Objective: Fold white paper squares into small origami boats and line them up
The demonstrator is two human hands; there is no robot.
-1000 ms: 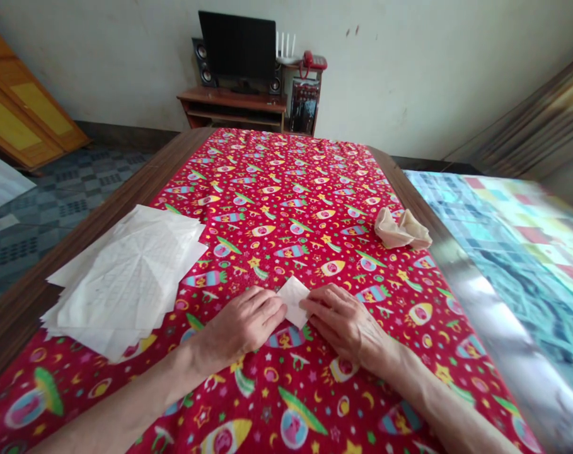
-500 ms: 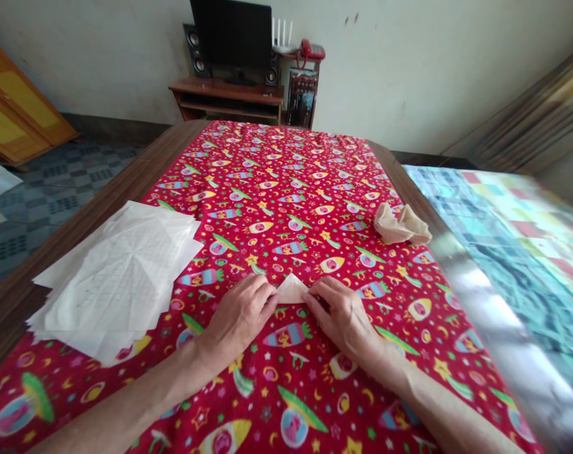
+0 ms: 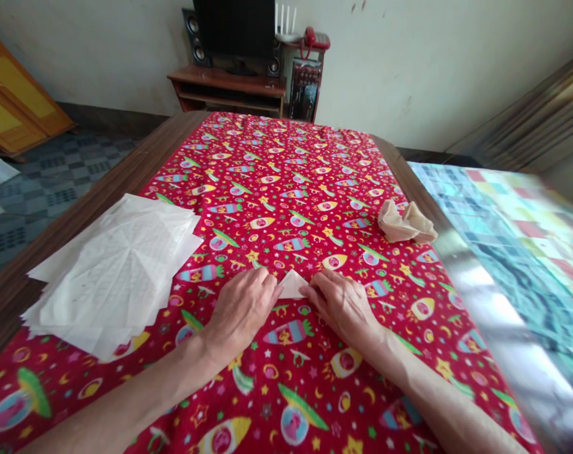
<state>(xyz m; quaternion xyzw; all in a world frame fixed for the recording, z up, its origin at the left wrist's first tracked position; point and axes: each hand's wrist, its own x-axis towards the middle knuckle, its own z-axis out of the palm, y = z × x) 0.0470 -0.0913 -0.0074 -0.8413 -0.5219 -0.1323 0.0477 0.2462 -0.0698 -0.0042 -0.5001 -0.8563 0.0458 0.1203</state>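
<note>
A small piece of folded white paper [image 3: 292, 285] lies on the red patterned cloth [image 3: 286, 372], its peak pointing away from me. My left hand [image 3: 246, 302] grips its left corner between thumb and fingers. At the opposite corner, my right hand [image 3: 340, 302] pinches the paper the same way. The fingers of both hands are curled and cover the paper's ends, so only its middle shows.
To the left lies a stack of creased white paper sheets [image 3: 111, 271]. A cream-coloured folded paper shape [image 3: 406, 222] stands at the right. Beyond the wooden table's far edge are a monitor [image 3: 234, 28] and a red telephone [image 3: 317, 39].
Both hands stay on the paper's corners, and their fingers have shifted slightly, covering a little more of it. The whole view has tilted a little.
</note>
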